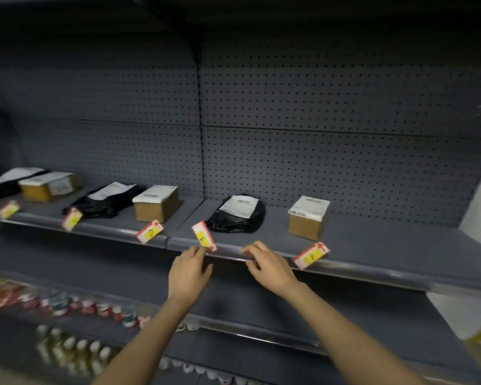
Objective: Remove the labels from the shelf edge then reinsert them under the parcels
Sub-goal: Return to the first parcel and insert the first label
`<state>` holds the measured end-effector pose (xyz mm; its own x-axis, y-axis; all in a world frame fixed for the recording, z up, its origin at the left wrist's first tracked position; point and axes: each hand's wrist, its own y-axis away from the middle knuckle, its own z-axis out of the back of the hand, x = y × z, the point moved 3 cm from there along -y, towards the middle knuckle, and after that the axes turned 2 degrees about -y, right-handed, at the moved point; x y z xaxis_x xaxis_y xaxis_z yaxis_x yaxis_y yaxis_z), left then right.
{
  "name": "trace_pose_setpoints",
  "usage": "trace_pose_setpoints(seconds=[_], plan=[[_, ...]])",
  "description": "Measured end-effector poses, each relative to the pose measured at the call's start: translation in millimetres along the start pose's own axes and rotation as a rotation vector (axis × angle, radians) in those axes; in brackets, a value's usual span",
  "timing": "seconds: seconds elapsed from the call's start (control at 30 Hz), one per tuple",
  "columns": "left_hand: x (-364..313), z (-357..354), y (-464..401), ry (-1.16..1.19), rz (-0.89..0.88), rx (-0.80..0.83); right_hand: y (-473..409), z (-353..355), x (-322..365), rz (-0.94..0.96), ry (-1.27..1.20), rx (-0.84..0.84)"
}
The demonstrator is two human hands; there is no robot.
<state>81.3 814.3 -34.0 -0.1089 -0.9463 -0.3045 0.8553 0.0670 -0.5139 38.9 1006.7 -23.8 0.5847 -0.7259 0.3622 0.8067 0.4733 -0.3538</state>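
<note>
At the shelf edge (261,255), left hand (189,269) pinching the lower end of a red-and-yellow label (204,236) (tilted, just before the black bag parcel (238,215)). Right hand (267,265) just beside, fingers curled on the rail, grip unclear. Further label (311,254) right of it, below a box parcel (308,218).

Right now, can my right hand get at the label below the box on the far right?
Probably yes: the right hand rests on the shelf edge beside that label, with nothing between them.
</note>
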Motion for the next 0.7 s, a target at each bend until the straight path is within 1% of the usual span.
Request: trace_pose_setpoints(seconds=[0.07, 0.2, 0.3, 0.4, 0.57, 0.7], plan=[[31, 18, 5, -0.030, 0.057, -0.024, -16, -20, 26, 0.082, -0.010, 0.042], [97, 55, 26, -0.077, 0.157, -0.057, -52, -56, 85, 0.231, -0.007, 0.067], [152, 85, 47, -0.136, 0.235, -0.075, -80, -90, 141, 0.360, 0.061, 0.111], [212, 119, 70, -0.192, 0.315, -0.092, -111, -130, 205, 0.463, 0.065, 0.137], [327, 188, 105, -0.346, 0.430, -0.097, -163, -202, 330, 0.563, -0.013, 0.166], [406, 248, 130, -0.416, 0.481, -0.084, -196, -254, 425, 0.583, -0.096, 0.170]])
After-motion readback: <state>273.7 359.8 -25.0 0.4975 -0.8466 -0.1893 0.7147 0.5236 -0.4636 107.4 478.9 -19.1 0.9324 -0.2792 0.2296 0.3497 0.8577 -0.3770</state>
